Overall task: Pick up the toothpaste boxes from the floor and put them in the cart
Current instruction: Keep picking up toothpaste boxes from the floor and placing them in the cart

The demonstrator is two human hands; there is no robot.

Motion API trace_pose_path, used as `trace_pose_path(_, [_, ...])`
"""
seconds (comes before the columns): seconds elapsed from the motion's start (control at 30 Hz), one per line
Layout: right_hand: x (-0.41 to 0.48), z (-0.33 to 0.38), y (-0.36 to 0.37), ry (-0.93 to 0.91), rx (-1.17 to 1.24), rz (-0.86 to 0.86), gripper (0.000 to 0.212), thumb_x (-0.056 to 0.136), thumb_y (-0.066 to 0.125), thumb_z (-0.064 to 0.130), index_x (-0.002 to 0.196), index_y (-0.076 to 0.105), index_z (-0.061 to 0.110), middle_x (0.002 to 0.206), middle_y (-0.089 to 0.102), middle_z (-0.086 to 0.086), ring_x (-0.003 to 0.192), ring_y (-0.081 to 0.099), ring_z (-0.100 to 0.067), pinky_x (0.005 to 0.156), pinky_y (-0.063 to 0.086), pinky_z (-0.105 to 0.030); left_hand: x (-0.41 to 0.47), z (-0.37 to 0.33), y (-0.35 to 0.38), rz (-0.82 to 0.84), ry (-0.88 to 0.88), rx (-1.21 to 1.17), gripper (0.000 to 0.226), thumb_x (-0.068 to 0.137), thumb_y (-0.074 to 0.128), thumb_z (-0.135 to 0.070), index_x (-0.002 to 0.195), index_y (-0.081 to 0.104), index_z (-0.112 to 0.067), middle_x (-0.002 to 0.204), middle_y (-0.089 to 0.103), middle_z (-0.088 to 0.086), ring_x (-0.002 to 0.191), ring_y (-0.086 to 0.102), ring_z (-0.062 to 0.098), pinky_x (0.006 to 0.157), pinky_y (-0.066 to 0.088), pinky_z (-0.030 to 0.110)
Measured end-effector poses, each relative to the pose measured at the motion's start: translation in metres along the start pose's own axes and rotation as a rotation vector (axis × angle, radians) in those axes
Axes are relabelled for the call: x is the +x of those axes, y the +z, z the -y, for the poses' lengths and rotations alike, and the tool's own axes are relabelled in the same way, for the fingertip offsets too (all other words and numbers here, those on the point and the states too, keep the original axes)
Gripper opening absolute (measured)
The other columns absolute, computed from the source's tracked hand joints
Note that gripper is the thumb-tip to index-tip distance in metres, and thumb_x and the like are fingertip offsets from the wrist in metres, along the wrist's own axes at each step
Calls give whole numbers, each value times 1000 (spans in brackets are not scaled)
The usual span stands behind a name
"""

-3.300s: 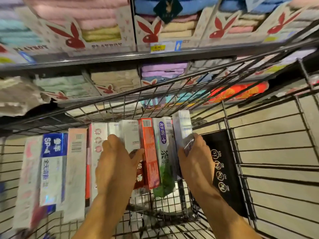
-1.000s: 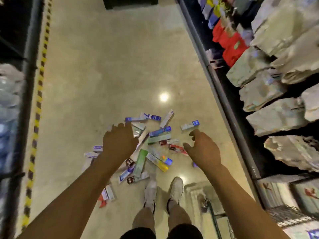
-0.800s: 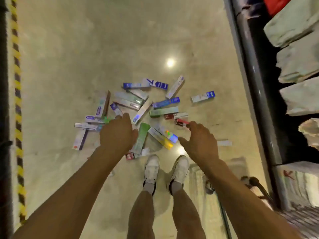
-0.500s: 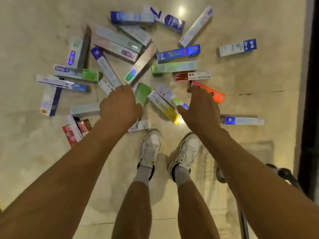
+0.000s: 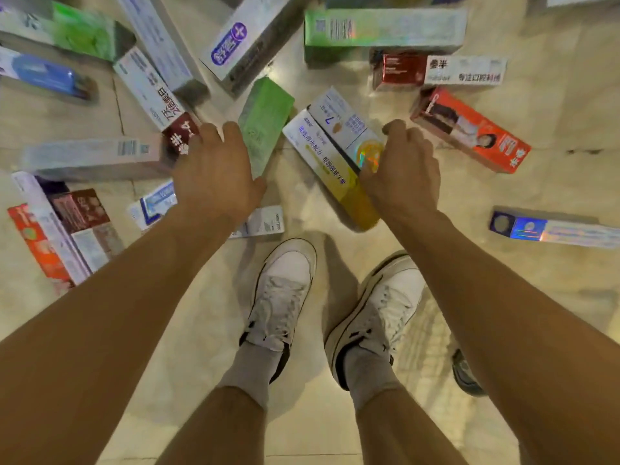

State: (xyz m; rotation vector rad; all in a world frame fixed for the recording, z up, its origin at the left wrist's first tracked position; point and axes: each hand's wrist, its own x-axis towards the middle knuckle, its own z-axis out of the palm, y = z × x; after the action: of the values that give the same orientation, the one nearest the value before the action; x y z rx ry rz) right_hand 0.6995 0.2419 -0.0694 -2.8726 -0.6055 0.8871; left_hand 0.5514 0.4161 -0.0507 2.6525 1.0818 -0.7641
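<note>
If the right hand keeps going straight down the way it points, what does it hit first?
Most likely the white and yellow toothpaste box: the right hand hovers over its yellow end. A white box with a holographic patch lies alongside; depth is unclear.

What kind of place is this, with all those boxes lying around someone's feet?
Probably a shop aisle, though the current view shows only floor. Many retail toothpaste boxes, such as the orange box and the green box, are scattered over a polished stone-like floor, and what may be a cart wheel shows at right.

A shop floor, by the look of it. Many boxed toothpaste cartons [image 5: 469, 129] of different brands, barcodes showing, lie scattered on polished beige stone tiles [image 5: 553, 313].
</note>
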Motion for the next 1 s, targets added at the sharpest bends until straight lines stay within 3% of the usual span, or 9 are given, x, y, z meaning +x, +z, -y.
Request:
trace_pose_path(0.17, [24,-2,31,-47,-49,-38,48,86,67,22,129,47,14,122,53,-10,114,50,-33,89,40,-44,16,-10,33,-91,-11,16,81,64,85,-47,118,42,-5,117,49,23,105,51,42,70,46,48])
trace_pose_path(0.33, [36,-6,54,-50,-22,-60,46,85,69,18,125,47,14,118,54,-9,109,52,-33,82,47,-47,26,-11,49,-169,-39,45,75,65,84,-35,118,42,-4,115,50,22,103,51,40,67,47,47])
trace_pose_path(0.5, [33,-17,60,-28,-11,-66,41,90,67,28,125,48,16,121,52,-6,113,52,-31,73,37,-39,25,-7,46,-184,-41,-18,75,69,81,-44,119,42,-3,117,49,19,104,52,37,60,38,43])
trace_pose_path(0.57, [27,-18,51,-14,-9,-55,43,90,66,29,126,47,15,124,51,-6,117,50,-31,74,35,-39,18,-6,32,-170,-45,-48,77,70,82,-42,123,41,-3,121,48,20,108,51,38,65,43,48])
trace_pose_path(0.67, [6,-19,19,17,26,-46,45,88,64,29,128,46,14,127,50,-7,119,49,-32,73,32,-39,-1,-7,-8,-135,-56,-91,82,72,83,-41,129,39,-2,128,46,21,115,49,41,78,47,55])
trace_pose_path(0.77, [-30,-17,-35,40,92,-82,52,84,68,34,129,48,16,127,53,-6,116,52,-31,72,31,-36,-30,-13,-63,-115,-40,-110,85,69,84,-40,131,39,-2,129,46,21,115,50,42,81,46,55])
trace_pose_path(1.0, [-142,4,-238,75,191,-218,58,79,69,45,128,51,20,120,56,-2,111,56,-29,74,43,-40,-122,-41,-266,-135,30,-156,72,67,82,-43,116,42,-8,114,47,16,97,57,41,65,35,42])
